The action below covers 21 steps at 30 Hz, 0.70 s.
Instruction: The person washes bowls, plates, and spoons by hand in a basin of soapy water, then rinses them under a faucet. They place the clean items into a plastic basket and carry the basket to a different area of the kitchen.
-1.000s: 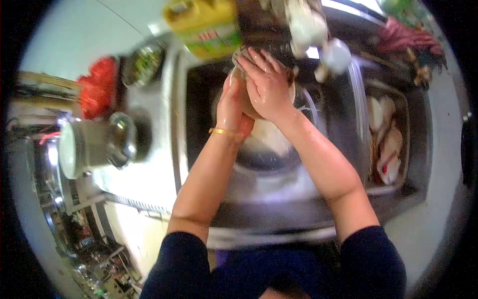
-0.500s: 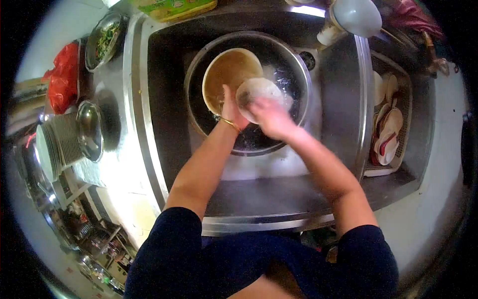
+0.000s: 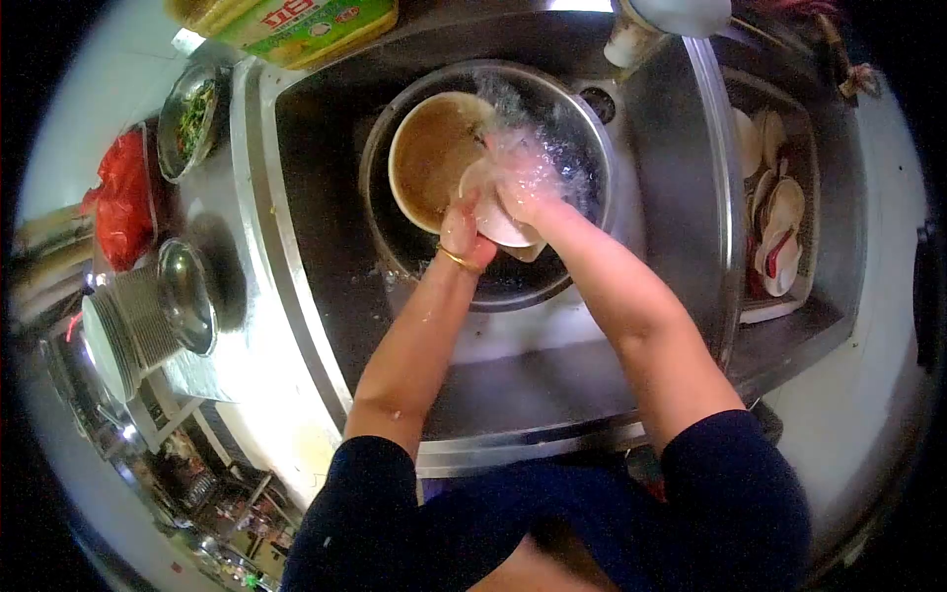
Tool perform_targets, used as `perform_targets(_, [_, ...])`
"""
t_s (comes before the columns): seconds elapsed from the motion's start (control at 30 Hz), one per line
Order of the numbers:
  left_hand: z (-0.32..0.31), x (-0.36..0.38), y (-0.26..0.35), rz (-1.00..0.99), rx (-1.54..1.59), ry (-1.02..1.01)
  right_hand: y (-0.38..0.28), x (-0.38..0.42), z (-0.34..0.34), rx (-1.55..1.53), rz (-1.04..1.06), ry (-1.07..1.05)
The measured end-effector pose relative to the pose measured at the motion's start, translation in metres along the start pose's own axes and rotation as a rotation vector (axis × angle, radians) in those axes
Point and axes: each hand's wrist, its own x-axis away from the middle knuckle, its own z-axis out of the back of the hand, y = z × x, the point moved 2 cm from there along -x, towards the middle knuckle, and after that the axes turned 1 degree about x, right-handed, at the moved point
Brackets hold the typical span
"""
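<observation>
My left hand point(image 3: 460, 226) and my right hand point(image 3: 523, 187) both hold a small white dish point(image 3: 493, 219) over a large steel basin point(image 3: 390, 138) that stands in the sink point(image 3: 326, 227). Water splashes over my right hand and the dish. My left wrist wears a gold bangle. A brown bowl point(image 3: 429, 158) leans inside the basin just left of the dish.
A rack point(image 3: 779, 296) with several washed white dishes sits right of the sink. On the left counter stand a stack of white plates point(image 3: 123, 331), a steel bowl point(image 3: 187, 296), a red bag point(image 3: 123, 197), a bowl of greens point(image 3: 192, 118). A yellow oil jug point(image 3: 296, 25) stands behind.
My hands dropped from the tap into the basin, and the small dish now sits between both hands with water splashing over it. My view shifted down toward the sink.
</observation>
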Motion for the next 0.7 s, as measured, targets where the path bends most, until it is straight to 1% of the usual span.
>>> perform_targets(0.03, [0.015,0.001,0.002,-0.007,-0.012,-0.002,0.0,0.004,-0.01,0.035,-0.027,0.11])
perform_targets(0.07, [0.029,-0.007,0.002,-0.057,0.036,0.057,-0.002,0.016,-0.019,-0.035,-0.114,0.133])
perform_targets(0.1, [0.029,-0.008,0.005,-0.055,0.087,0.128,-0.01,0.023,-0.022,-0.09,-0.157,0.09])
perform_targets(0.13, [0.028,-0.011,0.007,-0.051,0.138,0.195,-0.023,0.04,-0.037,-0.297,-0.156,0.017])
perform_targets(0.17, [0.029,-0.009,0.007,-0.036,0.187,0.269,-0.027,0.049,-0.04,-0.362,-0.106,-0.053])
perform_targets(0.2, [0.025,-0.009,0.009,-0.087,0.068,0.208,-0.033,0.056,-0.038,-0.428,-0.06,-0.126])
perform_targets(0.27, [0.016,-0.001,0.004,-0.037,0.119,0.18,-0.019,0.053,-0.024,-0.275,0.15,-0.228])
perform_targets(0.3, [0.007,0.005,0.005,-0.011,0.14,0.167,-0.005,0.046,-0.029,-0.135,0.157,-0.111])
perform_targets(0.33, [0.0,0.01,0.008,0.042,0.087,0.153,-0.002,0.036,-0.014,-0.233,-0.002,-0.149])
perform_targets(0.37, [0.003,0.006,0.009,0.045,0.113,0.11,-0.001,0.027,0.002,-0.33,-0.159,-0.187])
perform_targets(0.43, [0.012,-0.006,0.011,0.057,0.165,0.028,-0.005,0.046,-0.04,-0.26,0.074,-0.114])
perform_targets(0.47, [0.01,-0.009,0.014,0.06,0.037,0.147,-0.011,0.055,-0.053,-0.218,0.193,-0.078])
perform_targets(0.5, [0.008,-0.001,0.02,0.081,0.124,0.015,-0.023,0.057,-0.04,-0.427,0.152,-0.064])
perform_targets(0.53, [0.01,0.004,0.018,0.086,0.093,-0.031,-0.036,0.059,-0.025,-0.638,0.116,-0.042])
perform_targets(0.57, [0.015,0.005,0.015,0.099,0.056,-0.074,-0.024,0.053,-0.028,-0.233,0.273,-0.088])
perform_targets(0.63, [0.024,0.001,-0.008,0.009,-0.068,0.138,-0.012,0.031,-0.018,-0.164,-0.131,-0.133])
perform_targets(0.67, [0.027,0.003,-0.004,-0.017,-0.114,0.162,0.003,0.029,-0.028,-0.083,-0.115,0.129])
perform_targets(0.7, [0.021,0.002,0.002,-0.035,-0.083,0.171,0.007,0.027,-0.02,-0.23,-0.298,0.185])
